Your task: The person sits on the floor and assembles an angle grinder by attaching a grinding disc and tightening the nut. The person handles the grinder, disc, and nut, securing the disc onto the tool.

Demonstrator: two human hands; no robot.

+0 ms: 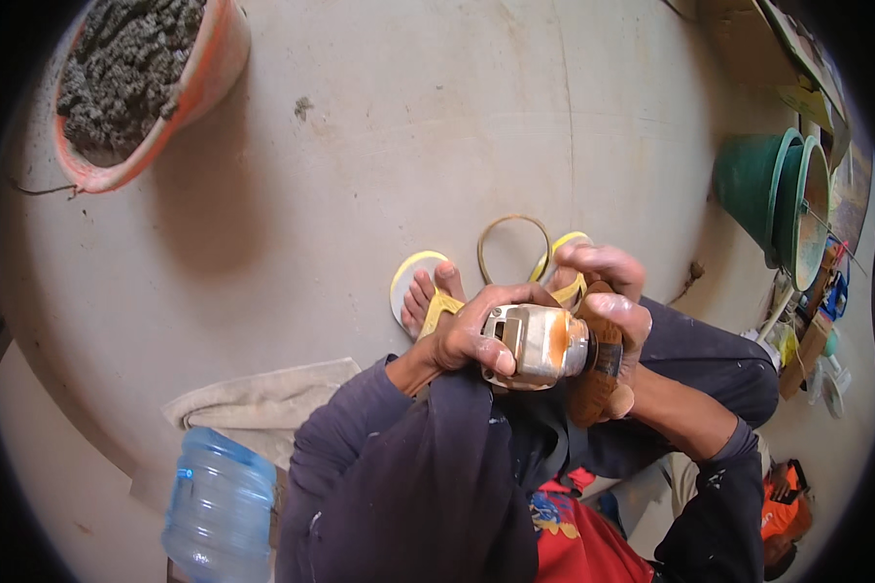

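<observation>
An angle grinder point(533, 342) with a worn, pale gear head lies across my lap, above my dark trousers. My left hand point(472, 330) is wrapped round its body, thumb across the near side. A brown round disc point(593, 384) sits at the grinder's right end, seen nearly edge-on. My right hand point(624, 311) grips this disc, with its fingers curled over the far edge and the thumb side against the face. Part of the right palm is hidden behind the disc. Beyond the hands, a cable loop point(483, 248) lies on the floor between my feet.
An orange bucket point(228, 49) heaped with wet grey mortar stands far left. A blue water bottle point(219, 500) and a beige cloth point(272, 398) are near left. Nested green buckets point(753, 189) lie tipped at the right by assorted clutter. Another person point(783, 510) in orange is lower right.
</observation>
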